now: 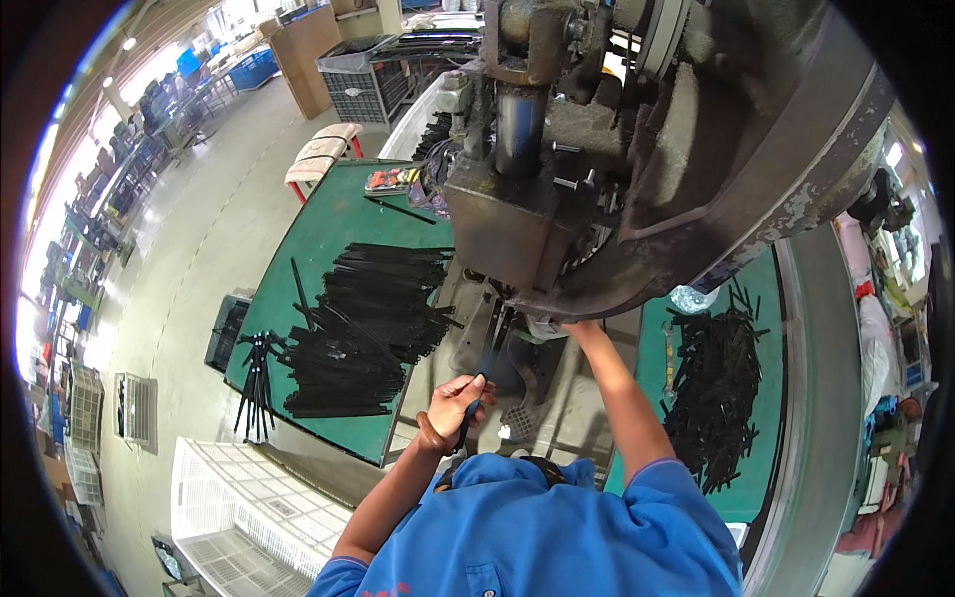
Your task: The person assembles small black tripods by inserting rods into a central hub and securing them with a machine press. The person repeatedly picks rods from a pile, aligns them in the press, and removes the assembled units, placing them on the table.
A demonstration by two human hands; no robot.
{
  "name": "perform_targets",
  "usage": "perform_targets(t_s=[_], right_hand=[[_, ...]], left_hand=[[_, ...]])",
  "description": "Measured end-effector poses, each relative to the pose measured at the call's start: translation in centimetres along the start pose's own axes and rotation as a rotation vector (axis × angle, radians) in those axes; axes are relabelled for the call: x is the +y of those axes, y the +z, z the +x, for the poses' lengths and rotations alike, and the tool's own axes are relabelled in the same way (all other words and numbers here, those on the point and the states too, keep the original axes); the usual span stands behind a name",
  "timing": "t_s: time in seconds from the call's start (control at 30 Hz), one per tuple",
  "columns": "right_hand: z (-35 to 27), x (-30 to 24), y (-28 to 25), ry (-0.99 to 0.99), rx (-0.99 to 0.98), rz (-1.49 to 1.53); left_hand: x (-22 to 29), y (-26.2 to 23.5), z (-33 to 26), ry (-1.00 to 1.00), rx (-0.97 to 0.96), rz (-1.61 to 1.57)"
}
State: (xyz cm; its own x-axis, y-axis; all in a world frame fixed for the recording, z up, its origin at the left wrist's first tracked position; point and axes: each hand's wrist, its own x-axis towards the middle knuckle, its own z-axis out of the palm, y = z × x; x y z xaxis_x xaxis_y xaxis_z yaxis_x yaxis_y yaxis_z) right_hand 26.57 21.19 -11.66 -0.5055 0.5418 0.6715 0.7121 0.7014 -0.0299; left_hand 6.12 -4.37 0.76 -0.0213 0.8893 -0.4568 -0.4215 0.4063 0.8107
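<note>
The left hand (458, 402) is closed around a dark strip (466, 428), which points toward the metal press (495, 221). The right hand (583, 328) is mostly hidden beside the press; its grip I cannot tell.

The left forearm (390, 495) slanted up and inward, the left hand (460, 402) curled in a grip, thumb uppermost. The right forearm (629, 396) reached farther forward, angled leftward, the right hand (581, 328) (mostly hidden) hard to read.
</note>
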Motion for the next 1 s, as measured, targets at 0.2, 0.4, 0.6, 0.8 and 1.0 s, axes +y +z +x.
perform_targets(t_s=[0.2, 0.4, 0.6, 0.8, 1.0], right_hand=[[-1.7, -4.1, -5.0, 0.435, 0.026, 0.403], [1.8, -10.3, -11.1, 0.847, -0.151, 1.03], [5.6, -13.5, -10.6, 0.428, 0.21, 0.772], [5.1, -14.2, -7.9, 0.358, 0.096, 0.3], [5.1, -15.0, -9.3, 1.152, 0.398, 0.95]], left_hand=[[0.6, -0.7, 1.6, -0.006, -0.028, 0.003], [1.2, -0.8, 2.2, -0.027, -0.095, -0.008], [0.6, -1.2, 3.0, -0.103, -0.144, -0.066], [-0.6, -1.4, 3.5, -0.116, -0.131, -0.134], [-0.8, -1.4, 3.4, -0.112, -0.144, -0.15]])
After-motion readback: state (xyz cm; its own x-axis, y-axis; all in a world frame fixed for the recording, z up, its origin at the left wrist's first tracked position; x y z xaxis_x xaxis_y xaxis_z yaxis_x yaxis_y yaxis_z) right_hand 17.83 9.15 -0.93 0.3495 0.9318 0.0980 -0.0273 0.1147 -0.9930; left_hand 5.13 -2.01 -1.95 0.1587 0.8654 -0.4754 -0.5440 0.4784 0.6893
